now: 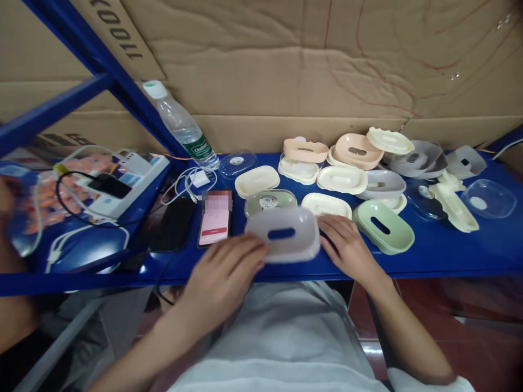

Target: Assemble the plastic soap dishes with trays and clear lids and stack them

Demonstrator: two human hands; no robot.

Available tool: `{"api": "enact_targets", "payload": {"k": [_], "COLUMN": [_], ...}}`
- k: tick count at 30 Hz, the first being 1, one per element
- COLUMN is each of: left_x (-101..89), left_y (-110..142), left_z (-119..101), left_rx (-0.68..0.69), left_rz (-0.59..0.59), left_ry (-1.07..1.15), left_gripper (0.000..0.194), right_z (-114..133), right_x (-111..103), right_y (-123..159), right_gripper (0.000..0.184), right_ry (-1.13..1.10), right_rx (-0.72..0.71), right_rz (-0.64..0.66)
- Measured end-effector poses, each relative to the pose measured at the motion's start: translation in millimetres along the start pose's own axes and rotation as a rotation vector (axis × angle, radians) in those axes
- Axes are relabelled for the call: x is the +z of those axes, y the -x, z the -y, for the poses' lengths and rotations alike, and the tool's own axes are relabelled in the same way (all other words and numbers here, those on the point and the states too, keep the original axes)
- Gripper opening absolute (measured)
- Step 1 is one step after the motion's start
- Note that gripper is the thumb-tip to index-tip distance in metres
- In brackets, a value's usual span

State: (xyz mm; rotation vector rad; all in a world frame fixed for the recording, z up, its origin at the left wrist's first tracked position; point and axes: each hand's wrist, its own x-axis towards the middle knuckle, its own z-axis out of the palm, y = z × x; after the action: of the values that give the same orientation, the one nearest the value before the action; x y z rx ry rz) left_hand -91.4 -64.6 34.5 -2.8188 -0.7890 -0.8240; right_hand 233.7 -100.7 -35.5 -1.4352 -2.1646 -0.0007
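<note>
My left hand (231, 267) is closed on the left end of a pale grey soap dish (300, 247). This dish has an oval slot in its base and is held above the front of the blue table. Just past the dish's right end is my right hand (345, 245), fingers stretched and apart from the thumb. Its fingertips overlap the front of a cream soap-dish part (327, 202); whether they touch it I cannot tell. To the right sits a green slotted soap dish (386, 228). Behind the grey dish lies a clear lid (286, 200) with a round sticker, over something greenish.
More cream, peach and grey dish parts (355, 149) are piled along the back. On the left stand a water bottle (183, 130), a phone (214, 218), a power strip (134, 182) and tangled cables. A blue metal frame (61, 103) rises there, with another person's arm (12, 305) beyond.
</note>
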Motion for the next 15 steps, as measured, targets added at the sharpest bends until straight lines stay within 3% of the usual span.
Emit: {"api": "enact_targets", "payload": {"k": [2, 4, 7, 11, 15], "left_x": [11.0, 25.3, 41.9, 50.0, 56.6], "left_y": [22.8, 37.8, 45.5, 41.5, 37.8], "left_z": [-23.4, -33.3, -30.2, -20.9, -19.7], "left_rx": [0.013, -0.005, -0.039, -0.06, -0.118], "left_rz": [0.031, 0.049, 0.053, 0.049, 0.009], "left_ry": [0.067, 0.07, 0.049, 0.104, 0.162], "left_gripper": [0.023, 0.022, 0.023, 0.023, 0.023], "right_z": [-0.3, -1.1, -2.4, -2.8, 2.0], "right_x": [-2.7, -4.4, -3.7, -2.1, -10.0], "right_y": [1.6, 3.9, 5.9, 3.1, 0.3], "right_gripper": [0.044, 0.045, 0.043, 0.035, 0.025], "right_ry": [-0.035, -0.065, -0.017, 0.164, 0.131], "right_rx": [-0.003, 0.0, 0.027, 0.088, 0.079], "right_rz": [-0.054, -0.115, -0.147, -0.059, -0.108]}}
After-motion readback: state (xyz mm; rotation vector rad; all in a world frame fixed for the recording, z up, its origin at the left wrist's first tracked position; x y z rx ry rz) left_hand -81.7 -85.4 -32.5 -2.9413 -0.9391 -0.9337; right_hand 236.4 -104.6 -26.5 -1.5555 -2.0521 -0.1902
